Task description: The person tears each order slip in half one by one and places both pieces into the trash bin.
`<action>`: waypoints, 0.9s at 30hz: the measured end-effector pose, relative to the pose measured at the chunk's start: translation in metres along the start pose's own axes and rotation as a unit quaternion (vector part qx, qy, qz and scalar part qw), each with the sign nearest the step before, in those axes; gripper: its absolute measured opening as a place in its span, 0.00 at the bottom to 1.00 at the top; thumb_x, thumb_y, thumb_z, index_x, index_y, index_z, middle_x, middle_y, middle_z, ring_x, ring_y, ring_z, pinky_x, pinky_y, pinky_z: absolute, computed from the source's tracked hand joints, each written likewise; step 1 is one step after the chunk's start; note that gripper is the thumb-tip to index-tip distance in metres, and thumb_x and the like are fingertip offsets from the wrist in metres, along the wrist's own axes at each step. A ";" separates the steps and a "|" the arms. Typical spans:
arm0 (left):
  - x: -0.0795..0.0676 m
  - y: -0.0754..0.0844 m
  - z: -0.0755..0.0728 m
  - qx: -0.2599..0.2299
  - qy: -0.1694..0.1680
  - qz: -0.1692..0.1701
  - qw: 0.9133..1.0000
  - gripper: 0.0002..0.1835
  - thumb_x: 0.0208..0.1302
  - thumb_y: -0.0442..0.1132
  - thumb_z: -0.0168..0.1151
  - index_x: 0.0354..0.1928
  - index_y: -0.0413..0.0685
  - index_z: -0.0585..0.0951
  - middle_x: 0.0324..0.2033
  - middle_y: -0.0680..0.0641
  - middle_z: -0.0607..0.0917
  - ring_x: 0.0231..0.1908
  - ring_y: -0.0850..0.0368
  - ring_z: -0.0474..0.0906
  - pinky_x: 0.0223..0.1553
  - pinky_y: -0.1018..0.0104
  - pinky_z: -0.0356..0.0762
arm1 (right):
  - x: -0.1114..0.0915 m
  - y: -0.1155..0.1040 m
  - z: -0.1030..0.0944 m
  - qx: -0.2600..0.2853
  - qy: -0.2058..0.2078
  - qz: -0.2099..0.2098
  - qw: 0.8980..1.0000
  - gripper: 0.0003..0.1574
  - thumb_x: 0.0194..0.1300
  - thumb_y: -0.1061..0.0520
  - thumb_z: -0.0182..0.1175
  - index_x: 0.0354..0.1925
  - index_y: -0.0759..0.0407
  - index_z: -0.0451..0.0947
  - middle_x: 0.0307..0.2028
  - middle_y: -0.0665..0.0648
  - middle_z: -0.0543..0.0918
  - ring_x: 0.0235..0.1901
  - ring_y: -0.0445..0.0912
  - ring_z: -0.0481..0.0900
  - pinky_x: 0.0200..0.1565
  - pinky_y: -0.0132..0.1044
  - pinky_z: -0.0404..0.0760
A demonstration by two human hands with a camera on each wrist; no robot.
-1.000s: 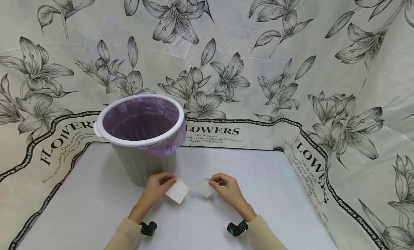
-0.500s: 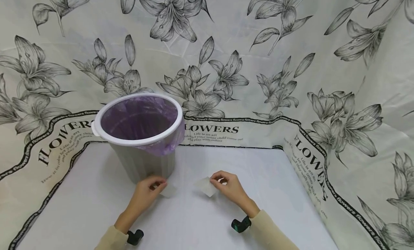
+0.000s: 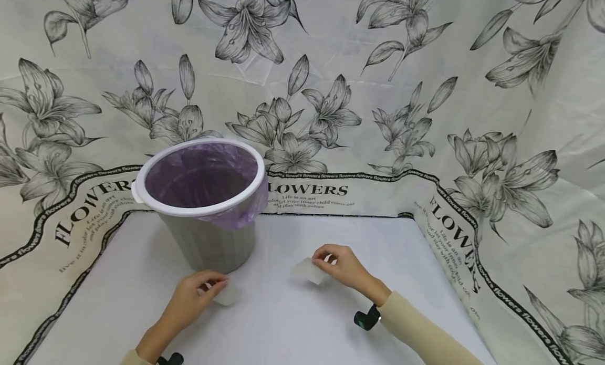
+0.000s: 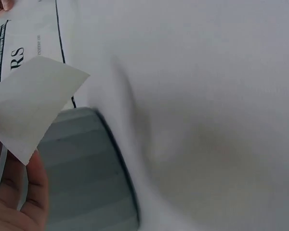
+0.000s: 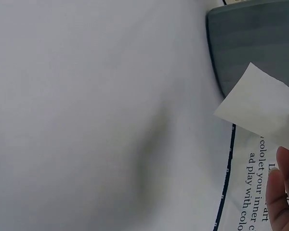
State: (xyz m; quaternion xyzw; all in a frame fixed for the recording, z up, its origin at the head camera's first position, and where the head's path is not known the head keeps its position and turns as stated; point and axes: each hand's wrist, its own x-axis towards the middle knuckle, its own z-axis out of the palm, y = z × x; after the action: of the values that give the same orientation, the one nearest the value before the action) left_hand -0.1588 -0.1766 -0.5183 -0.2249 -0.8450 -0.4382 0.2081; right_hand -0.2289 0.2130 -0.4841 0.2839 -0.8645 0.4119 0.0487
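My left hand (image 3: 193, 295) pinches a small white piece of paper (image 3: 229, 293) in front of the bin, just above the table. In the left wrist view that paper (image 4: 36, 103) looks flat, with straight edges and a pointed corner. Off to the right, my right hand (image 3: 344, 265) pinches a second white piece of paper (image 3: 308, 271) between thumb and fingertips. The right wrist view shows this paper (image 5: 262, 103) slightly bent, partly cut off by the frame's edge. A wide gap separates the two pieces.
A grey bin (image 3: 208, 244) with a white rim and a purple liner (image 3: 236, 165) stands at the back left of the white-covered table (image 3: 293, 328). Behind and beside it hangs a flower-printed cloth (image 3: 331, 39).
My left hand has moved left and toward me with its piece of paper. The right hand has shifted a little to the right, so the two pieces are farther apart.
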 end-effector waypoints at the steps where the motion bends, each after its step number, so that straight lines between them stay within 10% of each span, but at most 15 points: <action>1: -0.001 0.000 -0.003 0.000 0.004 0.006 1.000 0.09 0.57 0.28 0.75 0.38 0.48 0.89 0.33 0.56 0.90 0.32 0.69 0.82 0.31 0.75 0.82 | 0.002 -0.001 -0.003 -0.003 -0.004 0.002 1.000 0.02 0.67 0.58 0.70 0.39 0.55 0.87 0.36 0.49 0.89 0.36 0.37 0.83 0.37 0.38 0.86; 9: -0.007 -0.002 -0.038 0.009 0.062 0.034 0.997 0.16 0.53 0.22 0.74 0.39 0.49 0.88 0.32 0.51 0.90 0.35 0.71 0.83 0.35 0.82 0.79 | 0.030 -0.015 -0.018 -0.012 0.013 -0.024 1.000 0.03 0.68 0.59 0.70 0.40 0.55 0.87 0.36 0.48 0.89 0.35 0.38 0.84 0.37 0.34 0.85; 18: -0.004 0.006 -0.100 0.064 0.162 -0.065 0.983 0.11 0.57 0.22 0.72 0.38 0.44 0.89 0.36 0.71 0.86 0.37 0.85 0.78 0.40 0.90 0.75 | 0.065 -0.049 -0.024 0.006 0.056 -0.081 0.995 0.04 0.69 0.60 0.68 0.42 0.57 0.88 0.38 0.52 0.90 0.37 0.43 0.85 0.39 0.36 0.87; 27: 0.013 0.018 -0.132 0.040 0.203 -0.105 0.973 0.09 0.61 0.22 0.69 0.43 0.34 0.87 0.38 0.78 0.83 0.38 0.82 0.80 0.42 0.90 0.74 | 0.091 -0.076 -0.025 0.041 0.101 -0.103 0.989 0.07 0.67 0.66 0.68 0.44 0.65 0.86 0.40 0.62 0.90 0.37 0.55 0.87 0.43 0.46 0.88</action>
State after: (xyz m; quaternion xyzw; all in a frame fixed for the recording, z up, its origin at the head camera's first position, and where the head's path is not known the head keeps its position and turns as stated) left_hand -0.1388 -0.2747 -0.4302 -0.0325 -0.8208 -0.4603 0.3368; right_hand -0.2680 0.1525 -0.3865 0.3297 -0.8036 0.4668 0.1660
